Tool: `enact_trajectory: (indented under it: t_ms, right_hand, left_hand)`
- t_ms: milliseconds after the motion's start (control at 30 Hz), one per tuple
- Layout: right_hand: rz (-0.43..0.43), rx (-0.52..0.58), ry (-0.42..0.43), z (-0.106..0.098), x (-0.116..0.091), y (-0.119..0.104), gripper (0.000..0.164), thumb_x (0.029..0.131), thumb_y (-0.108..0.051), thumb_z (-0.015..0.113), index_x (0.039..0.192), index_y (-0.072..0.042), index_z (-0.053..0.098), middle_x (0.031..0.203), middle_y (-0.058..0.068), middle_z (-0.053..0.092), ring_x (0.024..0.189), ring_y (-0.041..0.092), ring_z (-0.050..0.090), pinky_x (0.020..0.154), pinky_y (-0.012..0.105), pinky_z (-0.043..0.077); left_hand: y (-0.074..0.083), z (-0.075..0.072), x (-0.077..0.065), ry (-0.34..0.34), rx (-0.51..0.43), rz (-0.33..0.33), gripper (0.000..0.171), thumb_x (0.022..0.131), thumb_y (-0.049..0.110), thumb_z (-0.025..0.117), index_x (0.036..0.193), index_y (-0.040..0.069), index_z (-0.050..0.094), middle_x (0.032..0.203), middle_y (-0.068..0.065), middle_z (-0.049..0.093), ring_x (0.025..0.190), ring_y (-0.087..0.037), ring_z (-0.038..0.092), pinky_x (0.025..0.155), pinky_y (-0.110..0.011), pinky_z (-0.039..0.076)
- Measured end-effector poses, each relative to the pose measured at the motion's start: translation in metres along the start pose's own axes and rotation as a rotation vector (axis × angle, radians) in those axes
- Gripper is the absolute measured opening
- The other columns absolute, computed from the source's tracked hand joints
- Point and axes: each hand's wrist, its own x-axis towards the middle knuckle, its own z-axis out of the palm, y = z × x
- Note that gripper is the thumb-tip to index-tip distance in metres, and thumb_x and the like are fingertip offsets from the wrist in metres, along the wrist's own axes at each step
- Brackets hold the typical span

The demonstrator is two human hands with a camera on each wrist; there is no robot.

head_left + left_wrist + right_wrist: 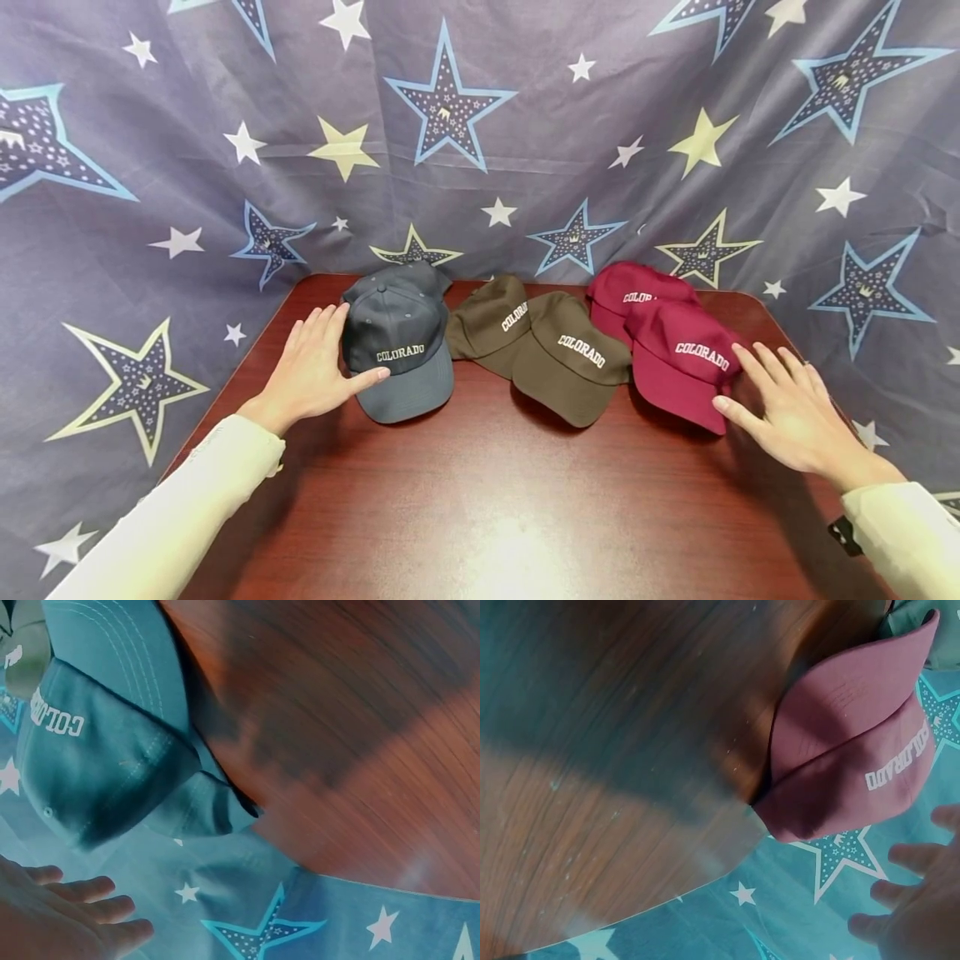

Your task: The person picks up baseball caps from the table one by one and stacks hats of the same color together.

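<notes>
Front maroon cap (681, 360) escapes only the left wrist view.

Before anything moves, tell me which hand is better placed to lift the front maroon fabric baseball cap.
Right, most likely: the right hand, fingers extended, is beside that front maroon cap, while the left hand is by the front slate-blue fabric cap, with olive-brown fabric caps between.

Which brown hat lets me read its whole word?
The front brown hat: all of COLORADO shows on it. The back brown hat is partly covered by it, hiding the end of its word.
</notes>
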Motion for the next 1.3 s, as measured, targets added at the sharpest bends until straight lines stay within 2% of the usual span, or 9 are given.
enact_trajectory:
  t_ms: [200,533,800,1133,1300]
  right_hand:
    - [-0.030,0.009,0.023,0.002,0.001,-0.007,0.086,0.085,-0.054,0.061,0.151,-0.013,0.024,0.147,0.026,0.026,0.135,0.048,0.010,0.107,0.066,-0.001]
    - [-0.050,0.011,0.008,0.005,0.001,-0.015,0.086,0.085,-0.056,0.060,0.151,-0.016,0.024,0.148,0.024,0.027,0.137,0.046,0.008,0.110,0.062,-0.002]
    - [-0.067,0.017,-0.003,0.008,-0.001,-0.022,0.085,0.085,-0.057,0.060,0.151,-0.015,0.026,0.148,0.023,0.027,0.137,0.044,0.009,0.110,0.061,-0.002]
    - [-0.112,0.029,0.020,0.011,-0.003,-0.033,0.084,0.085,-0.055,0.061,0.151,-0.019,0.025,0.149,0.021,0.028,0.136,0.044,0.016,0.111,0.060,0.001]
    - [-0.140,0.034,0.034,0.013,-0.003,-0.037,0.084,0.084,-0.054,0.062,0.151,-0.019,0.026,0.150,0.018,0.028,0.134,0.046,0.018,0.111,0.060,0.002]
  left_hand:
    - [0.009,0.005,0.009,0.026,0.001,-0.010,0.121,0.067,0.084,0.056,0.149,0.001,0.021,0.147,-0.026,0.027,0.136,-0.040,0.020,0.111,-0.059,0.011]
    - [0.018,0.009,0.027,0.092,0.000,-0.005,0.122,0.064,0.081,0.061,0.146,-0.001,0.024,0.143,-0.026,0.031,0.133,-0.040,0.024,0.110,-0.059,0.015]
    - [0.026,0.018,0.041,0.083,-0.005,-0.025,0.124,0.063,0.081,0.063,0.147,-0.001,0.023,0.142,-0.026,0.031,0.132,-0.040,0.024,0.109,-0.060,0.017]
    - [0.032,0.026,0.055,0.097,-0.064,-0.091,0.122,0.061,0.074,0.070,0.146,0.000,0.023,0.142,-0.024,0.033,0.130,-0.040,0.030,0.106,-0.056,0.026]
    - [0.033,0.032,0.059,0.045,-0.077,-0.173,0.126,0.058,0.077,0.070,0.151,0.010,0.018,0.143,-0.022,0.030,0.129,-0.043,0.027,0.101,-0.059,0.033]
